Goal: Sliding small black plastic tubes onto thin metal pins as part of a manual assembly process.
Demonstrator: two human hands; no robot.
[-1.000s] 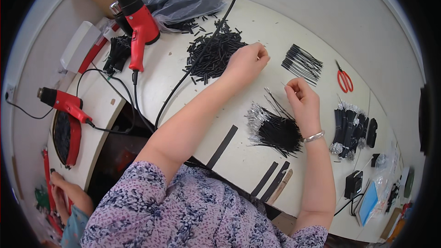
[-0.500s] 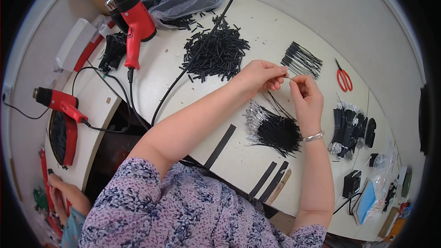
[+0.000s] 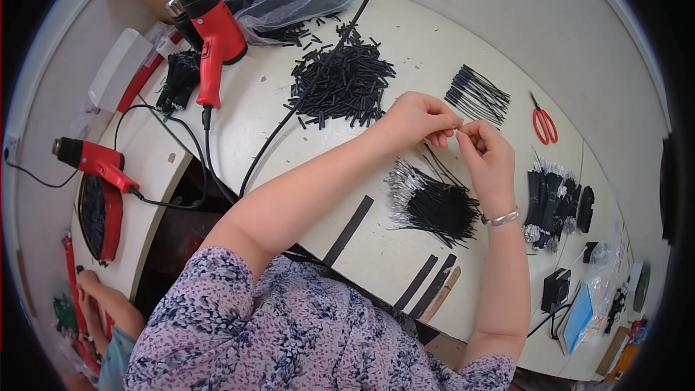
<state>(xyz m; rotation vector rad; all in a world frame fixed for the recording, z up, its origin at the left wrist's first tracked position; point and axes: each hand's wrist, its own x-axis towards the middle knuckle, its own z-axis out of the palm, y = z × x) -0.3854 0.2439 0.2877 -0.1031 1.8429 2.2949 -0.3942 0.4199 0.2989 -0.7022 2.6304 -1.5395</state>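
Note:
My left hand (image 3: 426, 120) and my right hand (image 3: 488, 163) meet fingertip to fingertip above the table, each in a pinch. Between them is the end of a thin wire, mostly hidden by the fingers. Below the hands lies a pile of black wires (image 3: 441, 206) with silvery ends, a few strands sticking out toward my left hand. Beyond my hands is a row of black wires (image 3: 478, 94) laid side by side. Left of it spreads a heap of short black tubes (image 3: 340, 85).
Red-handled snips (image 3: 544, 127) and bundled wires (image 3: 550, 199) lie at the right. Two red heat guns, one upright (image 3: 210, 51) and one lower (image 3: 101, 163), stand at the left. A black cable (image 3: 311, 90) crosses the table. Dark strips (image 3: 349, 230) lie near the front edge. Another person's arm (image 3: 112, 304) shows lower left.
My fingertips have come closer together, and the small gap with the wire end between them has nearly closed. My right wrist has shifted slightly right.

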